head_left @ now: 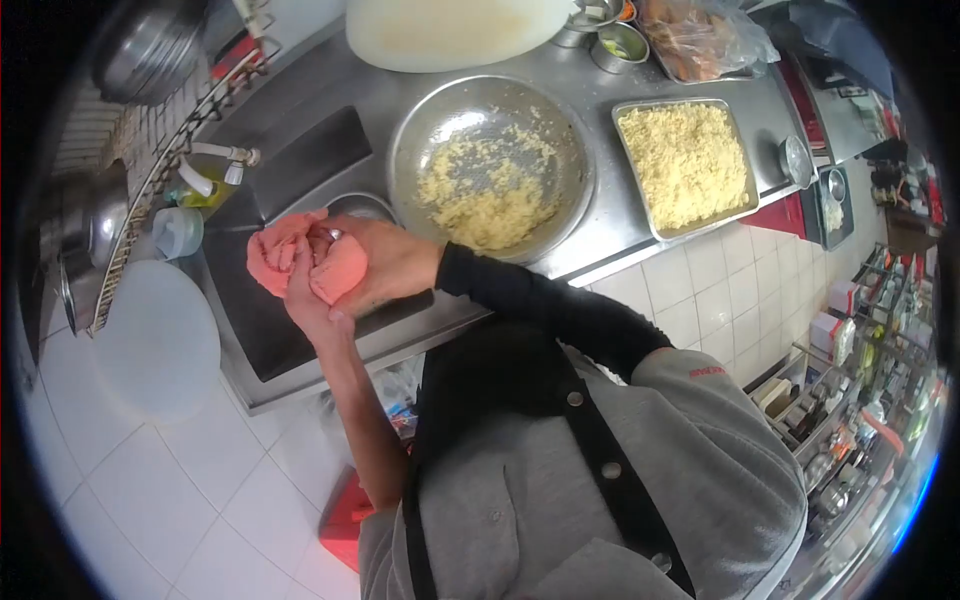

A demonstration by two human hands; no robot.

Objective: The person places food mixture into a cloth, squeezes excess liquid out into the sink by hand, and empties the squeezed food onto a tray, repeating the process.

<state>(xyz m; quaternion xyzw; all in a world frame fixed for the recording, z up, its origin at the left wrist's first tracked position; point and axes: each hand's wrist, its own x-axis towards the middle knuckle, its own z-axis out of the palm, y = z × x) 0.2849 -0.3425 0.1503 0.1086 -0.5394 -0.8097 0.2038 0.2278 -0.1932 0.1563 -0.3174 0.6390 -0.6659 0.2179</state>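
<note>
Over the dark sink (270, 335) at the left, a bunched pink cloth (341, 270) is held between both hands. My left hand (308, 285) comes up from below, its fingers pressed into the cloth. From the right, my right hand (385, 262) wraps the cloth, its fingers partly hidden. A small shiny metal piece shows at the cloth's top; what it belongs to is unclear. Right of the hands stands a large metal bowl (408, 130) with yellow crumbly food (490, 205) inside. Beyond it lies a metal tray (655, 225) filled with similar food.
A round white board (440, 35) lies at the back. Small metal containers (620, 48) and a plastic bag of orange-brown items (700, 45) are behind the tray. A faucet (225, 153) and a wire rack (125, 245) are at the left, near a round white lid-like disc (158, 340).
</note>
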